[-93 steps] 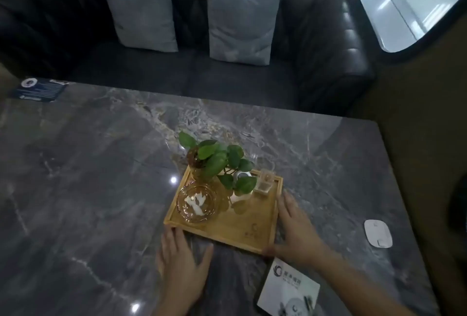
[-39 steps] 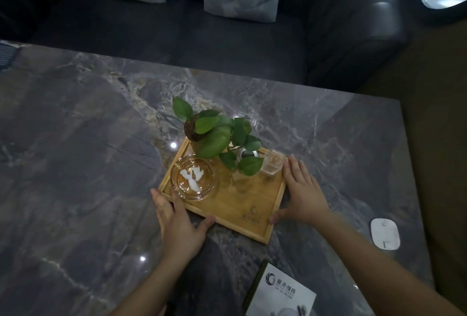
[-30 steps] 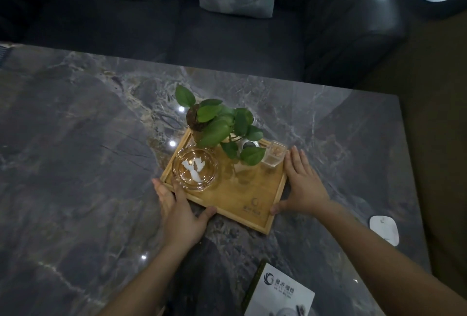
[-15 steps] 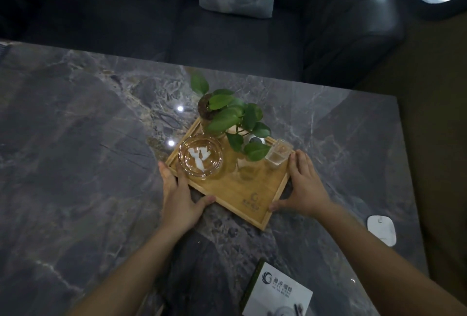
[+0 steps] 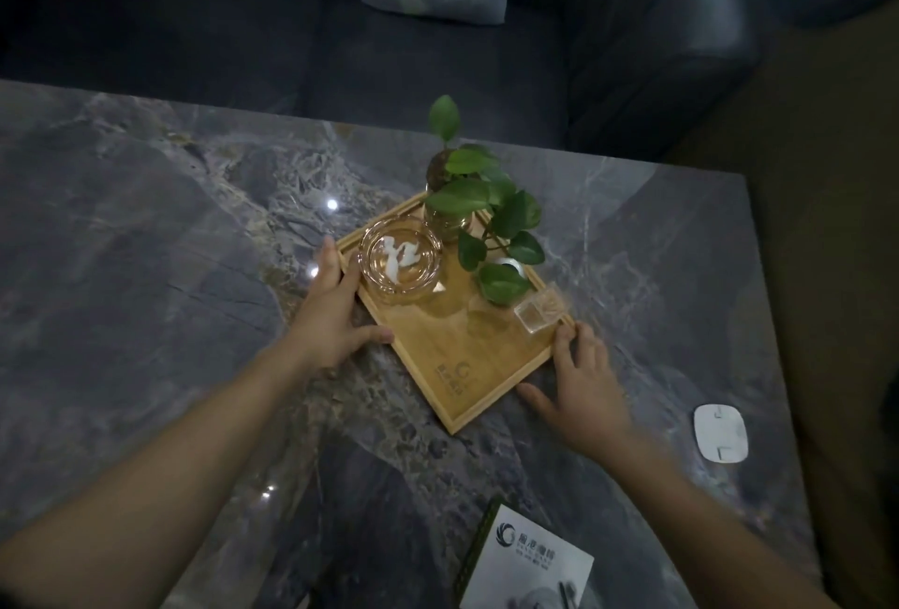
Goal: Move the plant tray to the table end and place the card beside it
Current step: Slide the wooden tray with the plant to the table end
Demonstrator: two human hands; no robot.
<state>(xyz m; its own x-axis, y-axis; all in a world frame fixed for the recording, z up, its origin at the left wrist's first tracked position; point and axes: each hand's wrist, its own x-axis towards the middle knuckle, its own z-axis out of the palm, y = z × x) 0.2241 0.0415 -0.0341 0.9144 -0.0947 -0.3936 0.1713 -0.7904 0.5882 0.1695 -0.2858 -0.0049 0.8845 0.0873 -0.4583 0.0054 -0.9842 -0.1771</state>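
**Tray turned and pushed toward the far edge**

Since half a second ago your tray (image 5: 452,355) has swung clockwise and slid farther from you, so it now sits as a diamond, one corner aimed at the far edge of the worktop (image 5: 146,267) and the opposite corner aimed back at you. The tray rests flat on the marble, nearer the far right corner than the near edge.

Your left hand (image 5: 331,316) lies against the tray's left rim: fingers spread and extended along the wood, thumb pressed to the lower-left side. It is unclenched, pushing rather than wrapping the rim. Your right hand (image 5: 579,384) is also spread flat on the worktop, fingertips touching the tray's right corner beside the small clear box (image 5: 540,311), thumb stretched along the lower-right rim. Neither hand encloses anything.

On the tray, the plant (image 5: 481,209) stands upright in its glass jar at the far corner, leaves hanging over the middle. The glass ashtray (image 5: 400,263) sits at the left corner, just beside your left fingers, with something white inside. The clear box occupies the right corner.

Your card (image 5: 528,560) lies on the worktop at the near edge, well apart from the tray and from both hands, its logo face up. A white oval pad (image 5: 720,433) rests near the right edge.
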